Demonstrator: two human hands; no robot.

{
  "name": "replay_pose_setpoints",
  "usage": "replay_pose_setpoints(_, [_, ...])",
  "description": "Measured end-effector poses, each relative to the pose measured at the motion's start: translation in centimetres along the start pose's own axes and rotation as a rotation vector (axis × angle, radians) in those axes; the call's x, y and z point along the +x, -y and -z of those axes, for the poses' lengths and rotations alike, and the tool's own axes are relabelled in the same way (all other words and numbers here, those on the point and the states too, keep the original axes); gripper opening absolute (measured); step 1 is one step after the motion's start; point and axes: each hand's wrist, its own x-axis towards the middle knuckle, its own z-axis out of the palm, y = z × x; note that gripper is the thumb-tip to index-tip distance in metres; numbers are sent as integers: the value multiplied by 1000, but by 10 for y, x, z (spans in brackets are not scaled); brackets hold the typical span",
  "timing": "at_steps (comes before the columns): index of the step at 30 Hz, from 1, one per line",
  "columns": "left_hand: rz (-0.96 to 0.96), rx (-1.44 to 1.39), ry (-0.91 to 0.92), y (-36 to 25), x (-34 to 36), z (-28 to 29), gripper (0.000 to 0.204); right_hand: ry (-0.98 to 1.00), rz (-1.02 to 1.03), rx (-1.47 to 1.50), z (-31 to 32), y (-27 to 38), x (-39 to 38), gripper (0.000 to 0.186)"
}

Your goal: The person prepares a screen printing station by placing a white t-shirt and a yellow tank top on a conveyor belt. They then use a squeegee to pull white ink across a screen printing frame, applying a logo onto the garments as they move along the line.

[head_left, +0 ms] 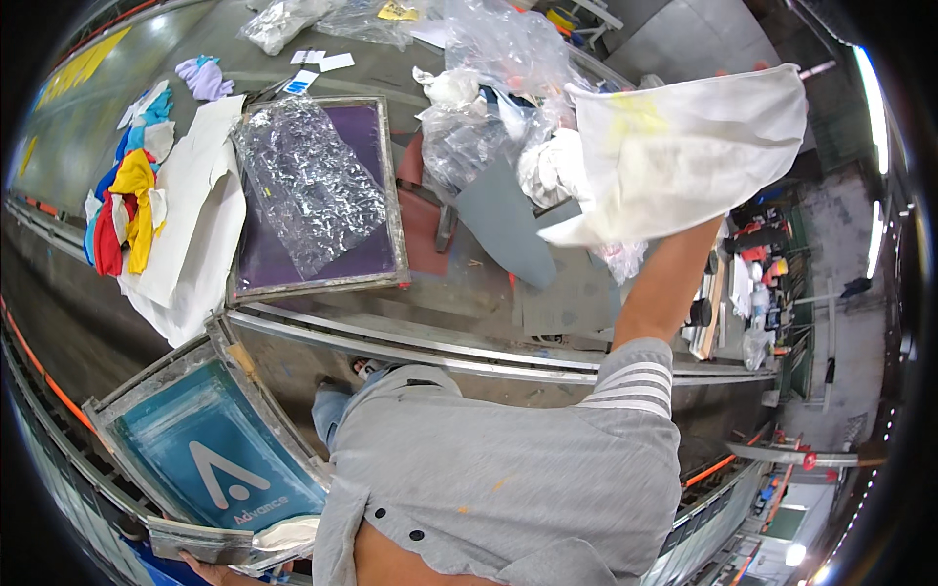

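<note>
White cloth: hangs in the upper right of the frame (684,146), spread out and translucent, with a pale yellow patch.
Cloth's lie: long axis from lower left to upper right, slightly tilted; a pointed corner reaches down left.
Right hand: gripping the cloth near its upper edge, mostly hidden behind it, fingertips showing (761,66).
Handling: best, I judge, to hold the edge taut and keep the loose corner off the clutter.
Left hand: lower left (210,572), against the screen frame's lower edge; cannot tell whether it is closed.
Screen frame: lower left, tilted, teal mesh (181,410); a steady hold should spare the mesh.
Table: purple panel (337,127) upper left, crumpled clear plastic sheet (303,186) over it.
</note>
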Motion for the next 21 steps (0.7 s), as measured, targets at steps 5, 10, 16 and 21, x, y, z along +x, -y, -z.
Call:
replay_pose_setpoints(5, [-6,2,-43,6,28,39,60,158,-95,61,-46,-97,55,30])
replay_pose_setpoints(10, [-33,-36,-73,30,67,85,58,332,-187,157,-91,-256,85,21])
replay_pose_setpoints(16, [-232,122,-50,70,148,194,51,546,-307,336,-157,-494,128,11])
replay_pose_setpoints(21, [-313,109,11,-3,227,196,53,733,-379,429,-249,-661,175,8])
